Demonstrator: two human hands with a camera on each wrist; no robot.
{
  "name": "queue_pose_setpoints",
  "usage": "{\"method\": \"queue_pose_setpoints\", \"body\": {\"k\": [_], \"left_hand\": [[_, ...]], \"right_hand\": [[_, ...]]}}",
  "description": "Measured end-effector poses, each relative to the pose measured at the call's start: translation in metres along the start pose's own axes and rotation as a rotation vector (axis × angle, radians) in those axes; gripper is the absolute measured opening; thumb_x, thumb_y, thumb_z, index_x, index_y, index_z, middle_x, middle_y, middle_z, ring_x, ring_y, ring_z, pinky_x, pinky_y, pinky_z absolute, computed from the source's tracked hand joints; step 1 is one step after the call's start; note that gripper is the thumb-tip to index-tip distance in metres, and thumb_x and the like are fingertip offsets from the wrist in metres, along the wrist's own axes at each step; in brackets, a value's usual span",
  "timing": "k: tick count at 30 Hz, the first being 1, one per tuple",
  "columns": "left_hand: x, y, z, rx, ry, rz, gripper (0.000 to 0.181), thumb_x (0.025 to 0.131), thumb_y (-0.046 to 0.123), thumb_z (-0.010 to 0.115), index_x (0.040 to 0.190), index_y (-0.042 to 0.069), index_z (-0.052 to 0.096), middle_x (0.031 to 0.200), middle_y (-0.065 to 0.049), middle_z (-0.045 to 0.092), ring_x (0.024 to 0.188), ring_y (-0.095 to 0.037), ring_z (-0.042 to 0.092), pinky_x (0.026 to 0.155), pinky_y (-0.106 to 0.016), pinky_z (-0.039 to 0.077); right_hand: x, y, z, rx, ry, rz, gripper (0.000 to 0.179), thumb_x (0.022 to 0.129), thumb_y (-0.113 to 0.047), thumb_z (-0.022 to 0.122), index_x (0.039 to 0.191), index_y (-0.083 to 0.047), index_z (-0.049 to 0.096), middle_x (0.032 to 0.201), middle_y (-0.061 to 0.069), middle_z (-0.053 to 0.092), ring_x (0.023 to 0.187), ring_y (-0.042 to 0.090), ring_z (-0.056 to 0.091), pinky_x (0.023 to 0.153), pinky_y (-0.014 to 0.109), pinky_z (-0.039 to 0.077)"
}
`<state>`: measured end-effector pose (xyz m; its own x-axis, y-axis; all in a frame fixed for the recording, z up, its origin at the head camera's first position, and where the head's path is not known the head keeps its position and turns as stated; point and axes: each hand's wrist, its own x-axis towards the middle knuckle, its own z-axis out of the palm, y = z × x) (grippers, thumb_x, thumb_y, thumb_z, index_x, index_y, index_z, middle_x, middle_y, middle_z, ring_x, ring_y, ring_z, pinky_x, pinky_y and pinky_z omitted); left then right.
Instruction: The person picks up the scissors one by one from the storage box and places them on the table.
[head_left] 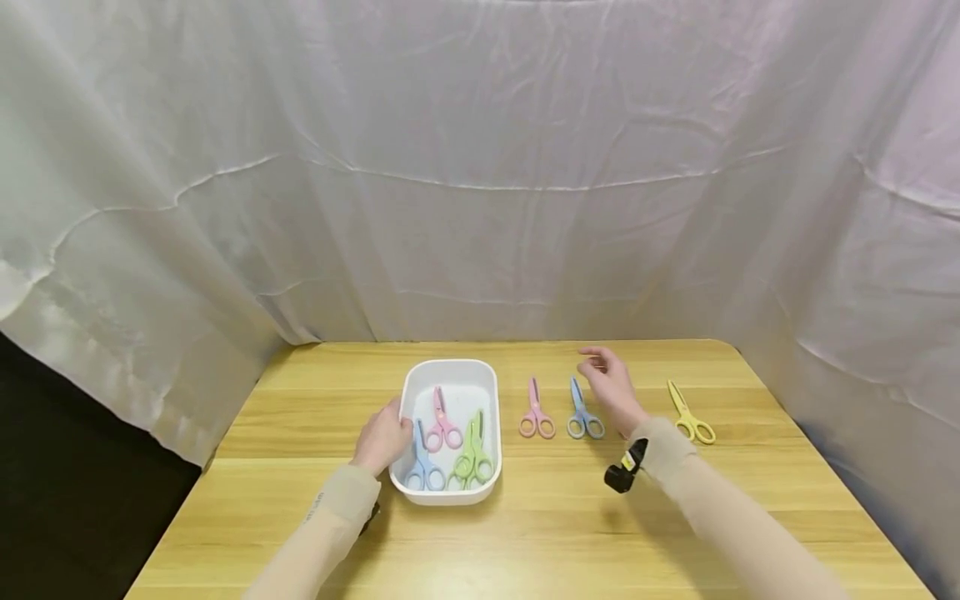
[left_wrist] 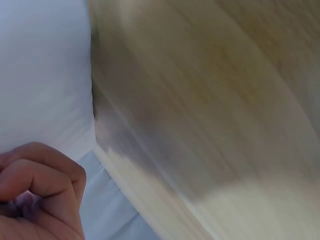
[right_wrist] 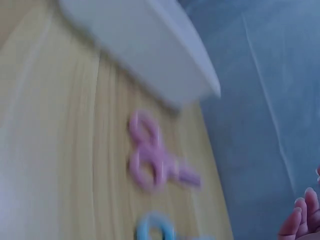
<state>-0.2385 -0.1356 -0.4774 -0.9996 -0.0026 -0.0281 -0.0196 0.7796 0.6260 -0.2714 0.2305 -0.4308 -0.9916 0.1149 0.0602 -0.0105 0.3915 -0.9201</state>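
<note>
My left hand (head_left: pixel 382 435) grips the left wall of a white plastic bin (head_left: pixel 450 498); its curled fingers (left_wrist: pixel 45 172) show beside the bin in the left wrist view. Inside the bin lie pink scissors (head_left: pixel 440 417), light blue scissors (head_left: pixel 422 458) and green scissors (head_left: pixel 472 458), which seem to overlap with another green pair. On the table right of the bin lie pink scissors (head_left: pixel 535 412), blue scissors (head_left: pixel 580 410) and yellow scissors (head_left: pixel 686 412). Holding nothing, my right hand (head_left: pixel 613 387) hovers between the blue and yellow pairs, its fingers loosely bent.
The wooden table (head_left: pixel 547 542) ends at a back edge against a pale hanging curtain (head_left: pixel 480 250), which also hangs along both sides. A dark area (head_left: pixel 75 483) lies beyond the table at the left.
</note>
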Motion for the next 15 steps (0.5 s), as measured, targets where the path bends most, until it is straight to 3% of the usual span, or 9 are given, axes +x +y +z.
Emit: {"method": "queue_pose_setpoints", "body": {"k": [6, 9, 15], "left_hand": [[-0.005, 0.002, -0.004, -0.001, -0.008, 0.021, 0.051, 0.097, 0.014, 0.048, 0.146, -0.002, 0.047, 0.134, -0.029, 0.062, 0.104, -0.038, 0.07, 0.081, -0.045, 0.063], [-0.008, 0.002, -0.007, -0.001, -0.009, 0.036, 0.049, 0.097, 0.014, 0.048, 0.143, -0.004, 0.049, 0.133, -0.029, 0.063, 0.106, -0.039, 0.069, 0.086, -0.047, 0.062], [-0.015, 0.001, -0.01, -0.043, -0.015, 0.05, 0.051, 0.097, 0.013, 0.049, 0.146, -0.004, 0.047, 0.133, -0.031, 0.061, 0.102, -0.037, 0.071, 0.078, -0.041, 0.064]], "right_hand": [[-0.003, -0.026, 0.043, 0.18, -0.082, 0.021, 0.039, 0.098, -0.009, 0.049, 0.137, -0.003, 0.054, 0.111, 0.008, 0.06, 0.098, 0.016, 0.054, 0.094, 0.034, 0.051], [-0.006, -0.038, 0.062, 0.237, -0.107, 0.041, 0.039, 0.096, -0.009, 0.051, 0.135, -0.004, 0.056, 0.11, 0.008, 0.06, 0.096, 0.014, 0.055, 0.092, 0.032, 0.052], [-0.013, -0.06, 0.101, 0.378, -0.15, 0.101, 0.039, 0.093, -0.006, 0.052, 0.132, -0.004, 0.057, 0.103, 0.004, 0.058, 0.091, 0.013, 0.054, 0.09, 0.029, 0.051]]}}
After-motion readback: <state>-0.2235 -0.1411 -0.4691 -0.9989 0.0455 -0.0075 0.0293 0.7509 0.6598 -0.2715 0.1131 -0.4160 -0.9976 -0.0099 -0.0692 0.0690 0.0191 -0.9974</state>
